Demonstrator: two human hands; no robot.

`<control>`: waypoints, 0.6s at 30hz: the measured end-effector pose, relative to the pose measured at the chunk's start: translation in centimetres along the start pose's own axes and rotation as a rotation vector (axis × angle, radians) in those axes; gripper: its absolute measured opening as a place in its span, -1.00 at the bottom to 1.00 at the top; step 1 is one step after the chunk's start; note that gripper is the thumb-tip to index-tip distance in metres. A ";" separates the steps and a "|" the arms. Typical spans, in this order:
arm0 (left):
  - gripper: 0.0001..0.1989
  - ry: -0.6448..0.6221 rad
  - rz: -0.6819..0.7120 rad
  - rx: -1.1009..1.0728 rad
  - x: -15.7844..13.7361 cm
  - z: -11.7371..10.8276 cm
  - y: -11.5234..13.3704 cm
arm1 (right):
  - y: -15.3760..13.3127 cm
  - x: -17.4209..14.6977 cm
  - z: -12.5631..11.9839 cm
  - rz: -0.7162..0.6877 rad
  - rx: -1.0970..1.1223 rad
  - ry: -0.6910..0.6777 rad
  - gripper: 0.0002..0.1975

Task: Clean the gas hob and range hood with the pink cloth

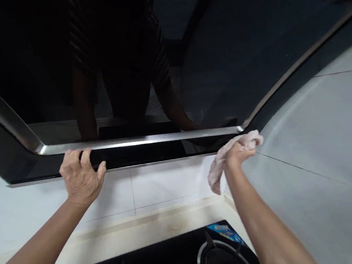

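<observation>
A glossy black range hood (132, 69) with a silver trim fills the upper part of the head view. My left hand (82, 174) rests on the left part of its lower edge, fingers laid over the black strip up to the trim and thumb spread out. Bunched in my right hand (237, 155) is a pale pinkish cloth (218, 169), held at the hood's lower right corner. One end of it hangs down below the edge. My right fingers are partly hidden by the cloth.
Below stands a black gas stove (166, 257) with two burners and a blue sticker (224, 232), set on a cream countertop (160, 229). White tiles (162, 183) cover the back wall, and a grey-white wall (315, 156) closes in on the right.
</observation>
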State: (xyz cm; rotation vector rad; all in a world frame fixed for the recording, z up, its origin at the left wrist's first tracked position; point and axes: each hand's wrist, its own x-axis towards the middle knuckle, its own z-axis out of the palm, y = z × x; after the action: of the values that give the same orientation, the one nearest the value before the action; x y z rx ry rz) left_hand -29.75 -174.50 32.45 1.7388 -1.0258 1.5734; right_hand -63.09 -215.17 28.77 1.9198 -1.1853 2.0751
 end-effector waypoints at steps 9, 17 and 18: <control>-0.39 0.010 0.089 0.053 -0.1 -0.4 -1.0 | -20.4 -14.8 2.7 0.070 0.511 0.078 -0.23; -0.39 0.015 0.089 0.061 0.2 -0.2 -1.4 | -7.8 -9.5 -0.7 -0.189 0.404 -0.073 -0.53; -0.38 0.017 0.083 0.060 0.2 -0.1 -1.3 | -5.7 -8.3 -1.3 -0.057 0.406 -0.059 -0.49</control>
State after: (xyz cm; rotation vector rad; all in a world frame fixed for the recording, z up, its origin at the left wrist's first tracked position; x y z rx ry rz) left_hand -28.73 -173.77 32.76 1.7392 -1.0650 1.6839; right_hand -59.38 -206.85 24.32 2.1582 -0.7461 2.3882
